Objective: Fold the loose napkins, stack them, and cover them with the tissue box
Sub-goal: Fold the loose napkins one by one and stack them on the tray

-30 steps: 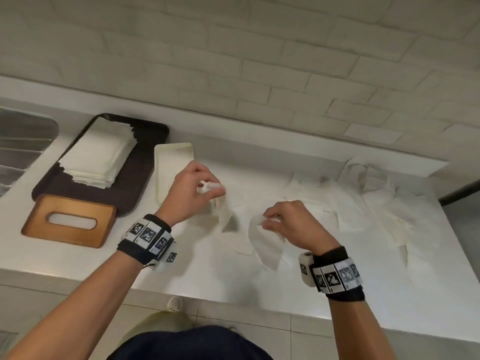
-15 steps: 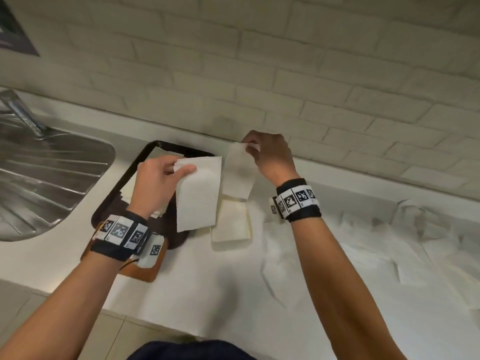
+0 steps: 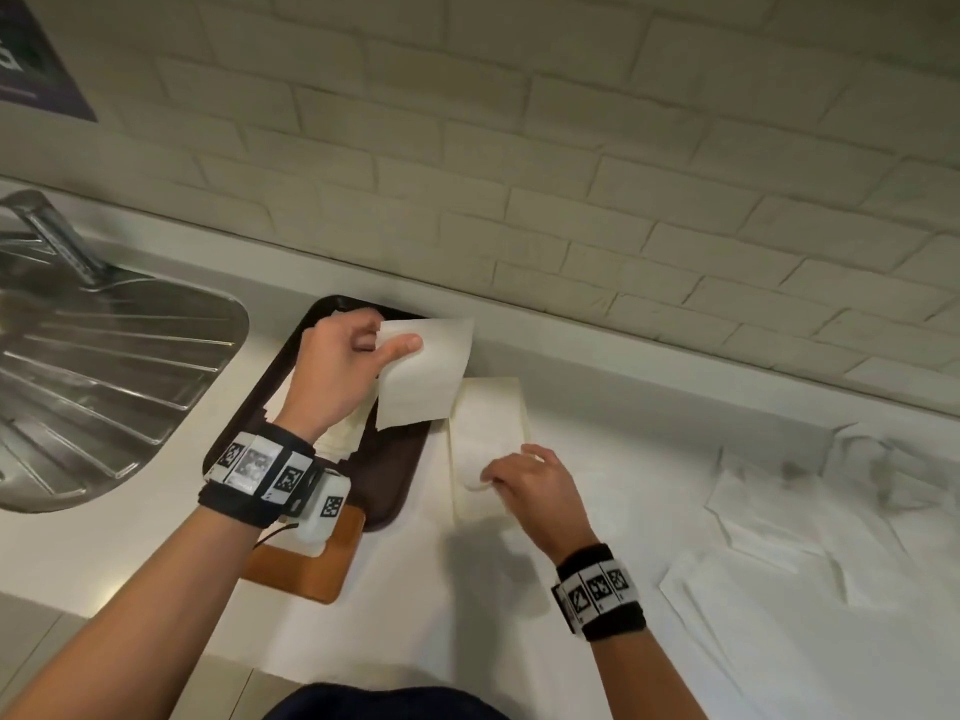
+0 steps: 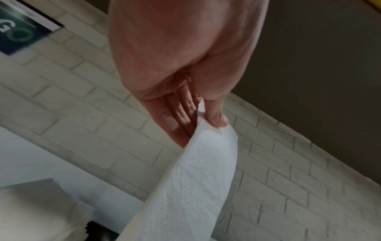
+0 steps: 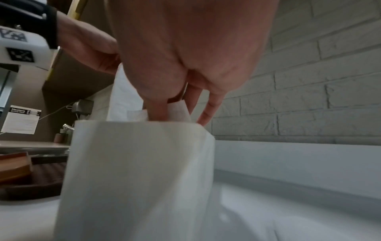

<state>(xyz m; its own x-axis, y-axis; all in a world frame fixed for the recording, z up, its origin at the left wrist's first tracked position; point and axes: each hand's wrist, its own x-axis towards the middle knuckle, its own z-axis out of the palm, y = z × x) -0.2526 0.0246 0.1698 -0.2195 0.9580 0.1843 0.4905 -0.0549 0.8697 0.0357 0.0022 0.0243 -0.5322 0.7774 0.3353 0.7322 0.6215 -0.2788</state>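
Note:
My left hand (image 3: 395,346) pinches a folded white napkin (image 3: 426,379) by its top corner and holds it in the air over the dark tray (image 3: 387,488). In the left wrist view the thumb (image 4: 216,119) presses that napkin (image 4: 195,187) against the fingers. A stack of folded napkins (image 3: 340,439) lies on the tray, mostly hidden by that hand. My right hand (image 3: 491,478) pinches the near end of a second napkin (image 3: 480,428), which lies lengthwise on a cream rectangular piece (image 3: 522,402). The wooden tissue box (image 3: 306,566) sits at the counter's front edge under my left wrist.
Several loose napkins (image 3: 810,517) are spread over the white counter at the right. A steel sink drainboard (image 3: 104,376) and tap (image 3: 52,236) are at the left. A brick wall (image 3: 571,174) rises right behind the tray.
My right hand has come down from near the wall to the counter, laying its napkin along the cream piece. My left hand still holds its napkin, now higher over the tray.

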